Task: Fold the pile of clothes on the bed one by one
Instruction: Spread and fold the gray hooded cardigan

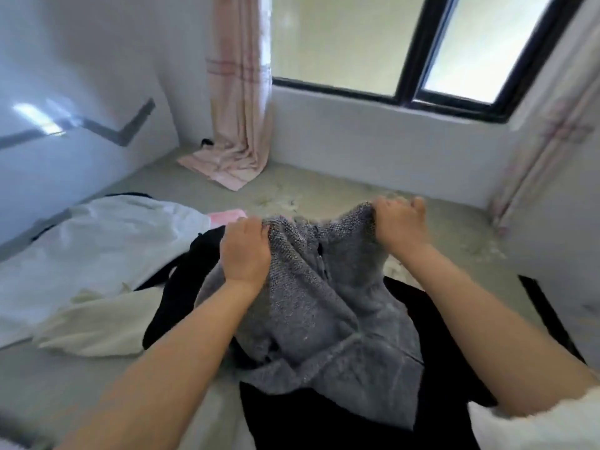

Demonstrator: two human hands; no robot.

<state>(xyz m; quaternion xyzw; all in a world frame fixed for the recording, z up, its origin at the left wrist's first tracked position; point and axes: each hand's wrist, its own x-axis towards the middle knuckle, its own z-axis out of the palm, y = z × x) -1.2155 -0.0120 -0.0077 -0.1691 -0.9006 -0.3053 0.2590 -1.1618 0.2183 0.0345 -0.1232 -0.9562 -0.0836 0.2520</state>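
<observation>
At the centre of the frame, a person's left hand (245,251) and right hand (401,221) each clench a bunch of the top edge of a grey knitted garment (328,306), fingers curled tightly into the fabric. The garment hangs crumpled from both fists onto black clothing (444,378) on the pale green bed sheet (201,186). A white garment (97,251) lies spread at the left of the frame.

Grey knit garment (324,297) between gripping hands
</observation>
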